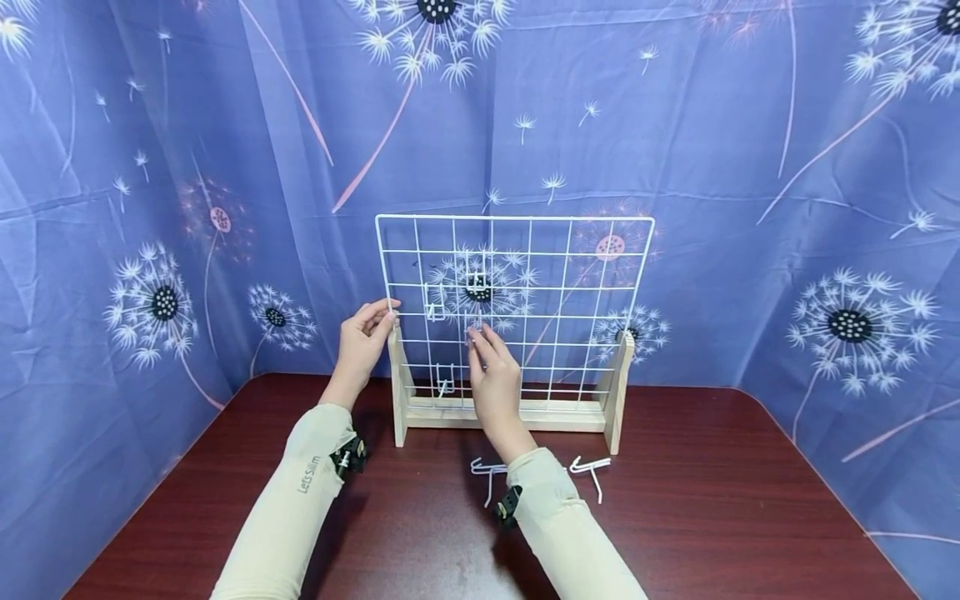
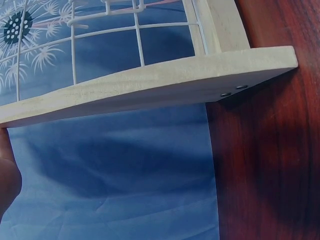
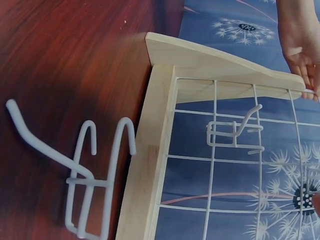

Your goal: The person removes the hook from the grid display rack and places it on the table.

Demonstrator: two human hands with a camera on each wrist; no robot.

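A white wire grid panel (image 1: 531,218) stands upright in a wooden stand (image 1: 617,400). My left hand (image 1: 362,337) pinches the grid's left edge wire just above the side post; it also shows in the right wrist view. At the grid's lower middle, my right hand (image 1: 497,379) has its thumb and fingers together at the wires, pinching a white wire hook (image 3: 312,175) partly cut off by the right wrist view's edge. Other wire hooks hang on the grid: an upper one (image 1: 476,282), one at left (image 1: 435,312) and a low one (image 1: 445,383).
Two loose white hooks lie on the dark red table (image 1: 712,500) in front of the stand: one (image 1: 489,469) beside the right forearm, another (image 1: 591,468) farther right. A blue dandelion-print curtain (image 1: 675,150) hangs behind and at both sides.
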